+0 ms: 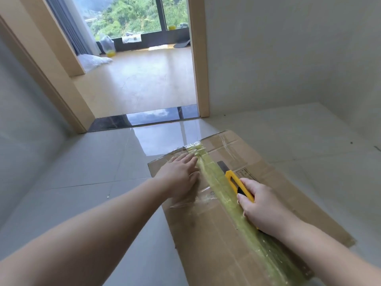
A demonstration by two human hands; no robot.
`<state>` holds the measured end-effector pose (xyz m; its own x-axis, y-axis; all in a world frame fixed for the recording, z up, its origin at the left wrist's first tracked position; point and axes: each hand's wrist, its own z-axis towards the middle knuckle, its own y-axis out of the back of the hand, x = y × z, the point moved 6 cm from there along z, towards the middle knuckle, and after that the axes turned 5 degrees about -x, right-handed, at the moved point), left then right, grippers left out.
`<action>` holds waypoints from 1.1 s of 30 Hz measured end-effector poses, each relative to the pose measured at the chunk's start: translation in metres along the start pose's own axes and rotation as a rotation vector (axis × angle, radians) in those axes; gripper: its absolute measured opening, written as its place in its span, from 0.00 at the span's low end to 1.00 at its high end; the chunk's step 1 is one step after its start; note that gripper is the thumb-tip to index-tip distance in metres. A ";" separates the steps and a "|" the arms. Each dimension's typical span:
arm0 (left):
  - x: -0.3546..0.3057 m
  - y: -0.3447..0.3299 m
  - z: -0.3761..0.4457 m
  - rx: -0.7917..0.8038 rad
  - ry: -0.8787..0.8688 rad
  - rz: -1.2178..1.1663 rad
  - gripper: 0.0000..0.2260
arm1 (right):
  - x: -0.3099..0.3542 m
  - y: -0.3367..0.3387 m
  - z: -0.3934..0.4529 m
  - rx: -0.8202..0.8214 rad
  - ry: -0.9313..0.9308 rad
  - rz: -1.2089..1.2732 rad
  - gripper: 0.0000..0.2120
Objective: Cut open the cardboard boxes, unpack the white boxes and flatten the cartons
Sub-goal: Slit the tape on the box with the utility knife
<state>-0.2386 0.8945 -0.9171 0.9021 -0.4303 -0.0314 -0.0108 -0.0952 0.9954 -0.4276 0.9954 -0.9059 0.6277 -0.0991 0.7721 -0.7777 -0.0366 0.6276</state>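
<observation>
Your cardboard box point(237, 203) lies flat-topped on the grey tiled floor point(82, 172), running from the lower middle of the view up toward the doorway point(140, 79). A wide band of yellowish tape point(231, 205) runs the length of its top along the centre seam, with clear tape crossing it near your left hand and again at the far end.

Your left hand point(181, 174) rests on the top of the box just left of the tape band, palm down and fingers straight, their tips reaching the edge of the tape near the far end of the carton. It holds nothing; it only presses on the cardboard.

Your right hand point(261, 205) has its grip closed round the yellow utility knife point(237, 184), fingers curled over the handle and the thumb side toward the tape. The knife's body sticks out ahead of your grip, pointing away from you, and its grey blade point(223, 166) is extended beyond the yellow housing. The blade lies just to the right of the tape band, over the right-hand flap; whether its tip touches the cardboard cannot be told. The heel of your right hand sits on the tape itself, roughly midway along the box, so the tape passes under your grip and continues toward you.

Your two hands are near each other, on opposite sides of the tape.
</observation>
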 end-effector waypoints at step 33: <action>0.070 -0.004 0.075 -0.265 0.289 -0.596 0.11 | 0.080 -0.058 0.113 0.042 0.007 -0.632 0.04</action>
<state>-0.2078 0.7977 -0.9305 0.8004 -0.1144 -0.5885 0.5920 -0.0035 0.8059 -0.3363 0.8767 -0.8913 0.9663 -0.0392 0.2546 -0.2575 -0.1246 0.9582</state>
